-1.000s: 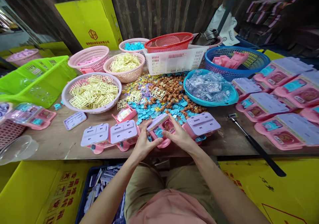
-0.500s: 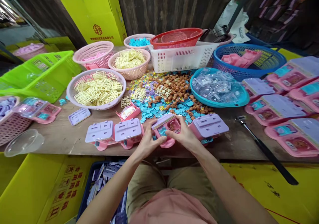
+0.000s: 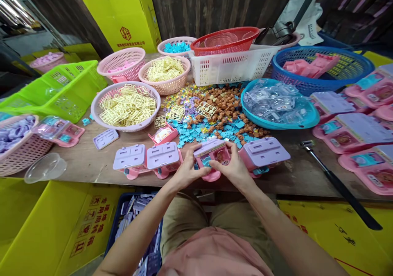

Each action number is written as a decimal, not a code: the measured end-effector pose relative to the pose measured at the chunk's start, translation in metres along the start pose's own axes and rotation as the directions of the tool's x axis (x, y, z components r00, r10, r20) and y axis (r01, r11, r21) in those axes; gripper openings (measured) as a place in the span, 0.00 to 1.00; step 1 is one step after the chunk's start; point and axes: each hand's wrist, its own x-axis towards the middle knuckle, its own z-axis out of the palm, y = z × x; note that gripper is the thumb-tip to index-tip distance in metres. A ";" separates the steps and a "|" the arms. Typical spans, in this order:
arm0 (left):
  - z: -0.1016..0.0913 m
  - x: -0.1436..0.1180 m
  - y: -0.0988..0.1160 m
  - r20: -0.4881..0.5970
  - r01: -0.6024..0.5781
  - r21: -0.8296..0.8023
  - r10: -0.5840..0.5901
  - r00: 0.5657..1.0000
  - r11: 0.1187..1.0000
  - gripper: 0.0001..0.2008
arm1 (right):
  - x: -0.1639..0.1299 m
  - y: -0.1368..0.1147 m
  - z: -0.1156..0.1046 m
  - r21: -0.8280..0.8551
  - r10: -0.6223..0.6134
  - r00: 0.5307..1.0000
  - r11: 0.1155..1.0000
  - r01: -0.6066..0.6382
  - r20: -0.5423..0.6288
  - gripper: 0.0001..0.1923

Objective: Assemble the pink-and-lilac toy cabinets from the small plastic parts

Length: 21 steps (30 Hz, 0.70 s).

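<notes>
Between my two hands is a pink toy house with a lilac roof and a turquoise piece in its front. My left hand grips its left side, thumb across the front. My right hand holds the right side, its thumb low on the front. Left of it on the table stand two similar toy houses, one a lilac-roofed toy house close to my left hand. Another toy house stands just right of my right hand. Small turquoise pieces and brown pieces lie in a pile behind.
A mallet-like tool with a black handle lies at the right, beside several finished-looking pink toys. Behind are a lilac basket of cream frames, a turquoise basin of clear parts and a white crate. A clear bowl sits left.
The whole view has shifted, so the table's things appear slightly further right. Both hands keep the same hold on the toy house, with little visible movement of the fingers.
</notes>
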 end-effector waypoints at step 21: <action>0.010 -0.004 -0.010 0.031 -0.140 0.341 0.138 0.990 0.930 0.39 | -0.020 0.041 0.001 0.039 -0.180 0.981 0.982 0.183 -0.072 0.41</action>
